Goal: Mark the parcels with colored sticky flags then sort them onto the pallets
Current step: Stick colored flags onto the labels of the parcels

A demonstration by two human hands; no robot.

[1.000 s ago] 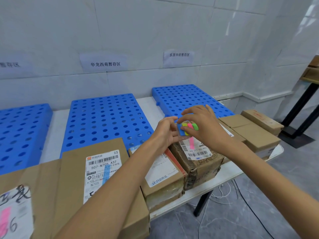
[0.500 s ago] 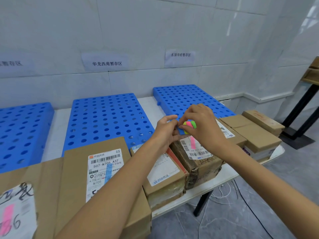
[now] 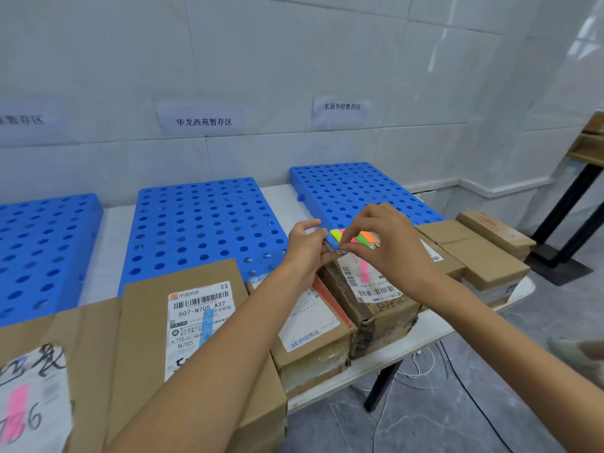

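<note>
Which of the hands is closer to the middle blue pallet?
Left. The left hand is just beside the right front corner of the middle pallet; the right hand is farther right, above a pink-flagged parcel.

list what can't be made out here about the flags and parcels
Head view:
- Flag pad: partly covered by the right hand; which flag it pinches is unclear.
- Middle parcel: label half hidden by the left forearm.
- Left pallet: cut off by the frame edge.
- Pink-flagged corner parcel: cut off by the frame corner.
</note>
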